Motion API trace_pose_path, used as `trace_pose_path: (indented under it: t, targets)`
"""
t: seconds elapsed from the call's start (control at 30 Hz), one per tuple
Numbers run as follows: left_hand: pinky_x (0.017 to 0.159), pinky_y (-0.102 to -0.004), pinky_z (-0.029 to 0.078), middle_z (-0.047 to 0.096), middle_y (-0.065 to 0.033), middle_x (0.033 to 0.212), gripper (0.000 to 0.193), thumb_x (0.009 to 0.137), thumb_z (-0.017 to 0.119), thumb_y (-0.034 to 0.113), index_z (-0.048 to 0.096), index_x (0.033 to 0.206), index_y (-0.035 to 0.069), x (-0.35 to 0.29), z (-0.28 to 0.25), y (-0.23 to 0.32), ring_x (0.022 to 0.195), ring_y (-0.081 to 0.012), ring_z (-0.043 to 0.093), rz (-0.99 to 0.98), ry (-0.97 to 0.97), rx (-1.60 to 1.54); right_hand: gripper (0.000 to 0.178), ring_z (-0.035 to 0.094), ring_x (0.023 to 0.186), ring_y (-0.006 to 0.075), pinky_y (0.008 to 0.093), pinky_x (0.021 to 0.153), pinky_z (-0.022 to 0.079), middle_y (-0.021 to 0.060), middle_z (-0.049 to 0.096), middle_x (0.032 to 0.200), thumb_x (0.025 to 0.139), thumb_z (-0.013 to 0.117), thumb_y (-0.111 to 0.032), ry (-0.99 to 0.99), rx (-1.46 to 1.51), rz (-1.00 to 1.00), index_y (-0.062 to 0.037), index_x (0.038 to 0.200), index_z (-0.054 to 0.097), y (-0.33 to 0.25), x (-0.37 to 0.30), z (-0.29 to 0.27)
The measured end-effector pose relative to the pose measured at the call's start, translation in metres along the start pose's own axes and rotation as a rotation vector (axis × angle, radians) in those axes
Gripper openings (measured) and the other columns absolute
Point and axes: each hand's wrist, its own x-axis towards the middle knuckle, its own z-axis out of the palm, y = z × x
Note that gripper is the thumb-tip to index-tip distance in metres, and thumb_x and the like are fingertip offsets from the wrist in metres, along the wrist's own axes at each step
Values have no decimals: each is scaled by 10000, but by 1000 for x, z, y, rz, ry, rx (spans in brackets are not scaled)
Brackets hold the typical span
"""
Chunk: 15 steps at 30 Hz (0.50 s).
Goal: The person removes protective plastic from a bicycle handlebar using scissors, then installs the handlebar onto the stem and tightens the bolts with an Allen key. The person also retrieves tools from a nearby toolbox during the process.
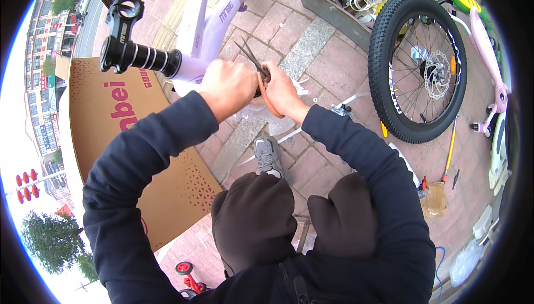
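Observation:
A light purple bicycle frame [217, 23] stands ahead of me, its head tube lying sideways with a black stem [121, 31] and spacers at the left end. My left hand [231, 84] is closed in a fist at the other end of that tube; what its fingers wrap is hidden. Right beside it, my right hand [281, 91] grips a pair of scissors [251, 55]. Their dark blades point up and away, slightly apart, and an orange handle [268, 101] curves below the fingers. The hands nearly touch.
A large cardboard box [128, 137] lies at left. On the right stands a bicycle wheel [418, 67] with a disc rotor, in front of an open metal toolbox [328, 12] full of tools and cable. Beyond it are children's scooters [489, 65]. Plastic wrap [256, 117] lies on the paving.

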Motion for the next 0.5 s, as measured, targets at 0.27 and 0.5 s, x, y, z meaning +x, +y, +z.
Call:
trace_pose_path:
  t: [0.27, 0.5]
  targets:
    - [648, -355, 404, 474, -28, 664, 234, 692, 671, 255, 496, 697, 100, -90, 27, -13, 664, -200, 528, -48, 426, -22, 739, 609, 818, 224, 326, 728, 469, 134, 621, 887, 532, 879, -276, -43, -40, 19, -10, 1105, 494, 14, -10, -6]
    - [610, -376, 395, 477, -58, 729, 108, 667, 587, 68, 485, 683, 99, -113, 56, -110, 767, -246, 528, -393, 620, 84, 685, 607, 788, 242, 332, 722, 465, 133, 613, 841, 568, 853, -313, -82, 8, -26, 7, 1074, 518, 22, -7, -5]
